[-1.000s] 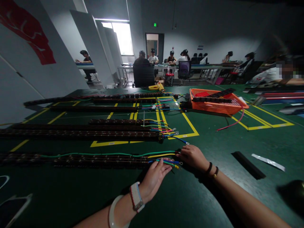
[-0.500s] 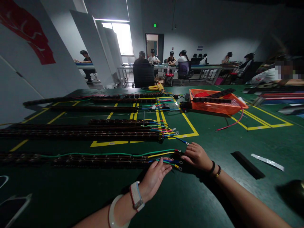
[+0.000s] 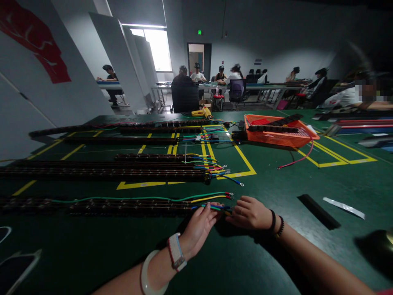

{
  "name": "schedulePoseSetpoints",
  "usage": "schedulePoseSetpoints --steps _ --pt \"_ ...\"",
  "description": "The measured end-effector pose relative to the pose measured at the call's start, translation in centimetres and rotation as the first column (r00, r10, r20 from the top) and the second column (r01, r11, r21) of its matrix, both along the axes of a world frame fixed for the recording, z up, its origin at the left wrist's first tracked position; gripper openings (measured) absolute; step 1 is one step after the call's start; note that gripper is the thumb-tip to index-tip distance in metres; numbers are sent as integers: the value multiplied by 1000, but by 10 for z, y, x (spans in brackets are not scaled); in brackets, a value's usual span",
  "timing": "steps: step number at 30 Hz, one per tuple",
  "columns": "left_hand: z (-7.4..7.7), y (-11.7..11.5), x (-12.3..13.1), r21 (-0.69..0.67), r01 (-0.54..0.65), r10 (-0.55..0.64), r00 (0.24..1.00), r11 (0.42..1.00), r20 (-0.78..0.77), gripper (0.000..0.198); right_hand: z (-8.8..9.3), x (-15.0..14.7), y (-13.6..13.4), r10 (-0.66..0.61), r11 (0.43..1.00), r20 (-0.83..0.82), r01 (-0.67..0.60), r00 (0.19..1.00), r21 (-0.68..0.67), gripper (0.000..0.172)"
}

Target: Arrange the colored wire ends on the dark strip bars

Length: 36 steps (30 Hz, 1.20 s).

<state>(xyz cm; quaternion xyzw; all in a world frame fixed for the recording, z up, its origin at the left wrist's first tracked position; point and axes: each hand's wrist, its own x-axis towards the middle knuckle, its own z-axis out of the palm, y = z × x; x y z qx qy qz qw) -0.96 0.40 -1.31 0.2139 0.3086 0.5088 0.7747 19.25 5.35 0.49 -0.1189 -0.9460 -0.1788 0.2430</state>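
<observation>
Closest to me, the person's left hand (image 3: 198, 227), a watch strap (image 3: 176, 252) and a pale bangle (image 3: 147, 274) on its wrist, reached out over the green surface (image 3: 245, 262). Its fingers (image 3: 208, 211) were drawn together around a bunch of coloured wires (image 3: 219, 207). The right hand (image 3: 250, 213), with dark beads (image 3: 276, 223) at the wrist, met it from the other side. Its fingers were bent with the tips at the wire ends, but I could not tell whether they pinched anything.

The wires lay at the right-hand end of a long black track (image 3: 123, 208), coming out of it just between the two hands. A green wire (image 3: 123, 199) ran along the track's top.

It looked to me like the loose ends were being gathered and sorted. Any further move would call for a steady hold on the bunch while single ends were picked out.

Off to the right lay a black strip (image 3: 317, 211). Further back sat more tracks (image 3: 107, 172) with their own wires, then an orange basket (image 3: 276, 141) and a yellow tool (image 3: 202, 112). Other people (image 3: 184, 88) sat at tables by the far wall.
</observation>
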Motion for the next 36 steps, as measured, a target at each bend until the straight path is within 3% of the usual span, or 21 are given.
schedulePoseSetpoints --steps 5,9,12,15,19,22,25,30,36 --pt "2 -1 0 -27 41 -42 999 999 -33 25 -4 -2 6 -280 948 -208 236 937 -212 29" --pt "3 -3 0 -56 63 -66 996 996 -63 25 -12 -3 16 -403 841 -92 329 911 -429 32" --pt "3 -4 0 -61 59 -63 996 996 -63 24 -21 -4 20 -409 805 -7 357 913 -474 31" --pt "2 -4 0 -57 53 -57 996 997 -68 25 -23 -5 20 -401 812 44 377 915 -447 32" --pt "1 -4 -1 -57 54 -57 997 997 -54 23 -10 -2 12 -362 864 -15 330 932 -381 37" --pt "3 -4 -1 -61 56 -59 997 997 -49 23 4 1 3 -194 946 -65 169 979 -275 41" --pt "4 -4 0 -54 53 -55 998 997 -40 23 11 0 -6 -42 986 -13 40 999 -160 41" --pt "0 -2 0 -37 49 -50 999 998 -7 25 3 -6 -5 -38 985 95 53 995 -163 28" --pt "4 -2 0 -28 123 -125 987 992 -101 40 -4 -2 5 -149 921 24 148 988 -361 30"
